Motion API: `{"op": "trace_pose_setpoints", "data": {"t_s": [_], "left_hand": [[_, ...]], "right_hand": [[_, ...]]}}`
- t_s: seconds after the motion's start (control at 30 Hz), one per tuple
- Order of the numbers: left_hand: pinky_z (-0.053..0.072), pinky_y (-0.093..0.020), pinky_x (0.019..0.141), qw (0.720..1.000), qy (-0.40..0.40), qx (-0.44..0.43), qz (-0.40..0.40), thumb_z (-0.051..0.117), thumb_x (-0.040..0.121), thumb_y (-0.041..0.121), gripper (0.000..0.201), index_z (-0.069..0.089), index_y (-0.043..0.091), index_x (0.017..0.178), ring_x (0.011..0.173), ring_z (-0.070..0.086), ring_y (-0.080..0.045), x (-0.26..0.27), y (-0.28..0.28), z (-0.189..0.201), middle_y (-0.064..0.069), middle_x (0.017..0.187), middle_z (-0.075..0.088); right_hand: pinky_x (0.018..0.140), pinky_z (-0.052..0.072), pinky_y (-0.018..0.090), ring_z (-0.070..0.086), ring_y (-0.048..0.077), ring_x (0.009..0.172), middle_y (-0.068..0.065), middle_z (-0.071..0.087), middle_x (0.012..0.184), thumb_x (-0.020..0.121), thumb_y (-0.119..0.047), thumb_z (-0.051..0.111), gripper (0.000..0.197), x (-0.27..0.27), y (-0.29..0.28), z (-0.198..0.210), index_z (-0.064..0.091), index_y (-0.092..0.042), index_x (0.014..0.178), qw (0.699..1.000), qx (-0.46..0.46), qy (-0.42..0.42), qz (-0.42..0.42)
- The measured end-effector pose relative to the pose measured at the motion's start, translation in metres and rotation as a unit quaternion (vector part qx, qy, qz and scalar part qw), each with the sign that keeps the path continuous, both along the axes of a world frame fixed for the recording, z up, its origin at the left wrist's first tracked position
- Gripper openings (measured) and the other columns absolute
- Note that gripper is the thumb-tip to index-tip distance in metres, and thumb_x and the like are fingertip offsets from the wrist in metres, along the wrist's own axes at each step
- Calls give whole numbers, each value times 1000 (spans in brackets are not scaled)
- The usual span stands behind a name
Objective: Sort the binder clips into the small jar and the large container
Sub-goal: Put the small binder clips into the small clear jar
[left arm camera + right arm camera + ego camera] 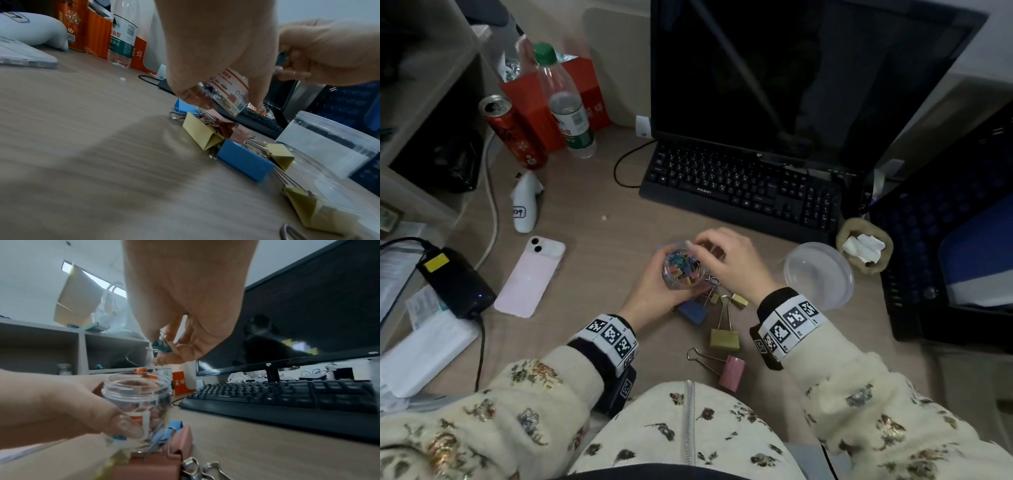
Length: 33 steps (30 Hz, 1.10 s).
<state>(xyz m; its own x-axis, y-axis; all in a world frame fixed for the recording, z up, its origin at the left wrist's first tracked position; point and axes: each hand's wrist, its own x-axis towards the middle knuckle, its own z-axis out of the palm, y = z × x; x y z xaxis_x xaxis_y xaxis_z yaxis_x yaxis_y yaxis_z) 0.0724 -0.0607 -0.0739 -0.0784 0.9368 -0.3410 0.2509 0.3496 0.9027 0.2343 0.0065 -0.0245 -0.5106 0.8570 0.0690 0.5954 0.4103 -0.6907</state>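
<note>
My left hand [654, 287] grips a small clear jar [683, 270] lifted just off the desk; it holds several small coloured binder clips. In the right wrist view the jar [136, 394] stands open-mouthed below my right hand [164, 350], which pinches a small dark teal clip [161, 345] above the rim. My right hand [722, 255] hovers over the jar's right side. Large clips lie under and near the hands: a blue one [693, 311], a yellow one [724, 337], a pink one [732, 373], a small yellow one [739, 300]. The large clear container [818, 274] stands to the right.
A black keyboard [743, 188] and monitor [791, 75] are behind the hands. A pink phone [530, 275] lies left, with a power brick [455, 281], a white controller [525, 205], a can [512, 132], a bottle [566, 102]. A black crate [945, 240] is at right.
</note>
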Motion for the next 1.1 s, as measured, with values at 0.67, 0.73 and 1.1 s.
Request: {"op": "trace_pose_setpoints", "data": {"t_s": [0.67,0.73,1.1], "left_hand": [[44,-35,106,995,66,41,67,89,60,40,82,39,30,125,117,55,-12,-27,-5,16,8,122,55],[45,-36,106,995,69,44,66,89,60,39,82,40,29,125,117,55,-13,-27,-5,16,7,123,55],[46,-34,104,994,74,46,70,89,61,37,91,40,19,136,118,55,-12,-33,-9,18,4,128,55]], "right_hand": [[82,49,35,53,16,106,-5,40,129,76,-55,69,68,11,-63,-44,39,-32,133,970,-71,-225,56],[79,50,34,55,20,105,-2,37,130,81,-49,68,68,5,-67,-50,35,-27,136,973,-66,-222,21],[69,47,32,56,23,96,2,47,116,91,-35,60,37,-7,-54,-57,47,-18,121,978,-54,-201,-30]]}}
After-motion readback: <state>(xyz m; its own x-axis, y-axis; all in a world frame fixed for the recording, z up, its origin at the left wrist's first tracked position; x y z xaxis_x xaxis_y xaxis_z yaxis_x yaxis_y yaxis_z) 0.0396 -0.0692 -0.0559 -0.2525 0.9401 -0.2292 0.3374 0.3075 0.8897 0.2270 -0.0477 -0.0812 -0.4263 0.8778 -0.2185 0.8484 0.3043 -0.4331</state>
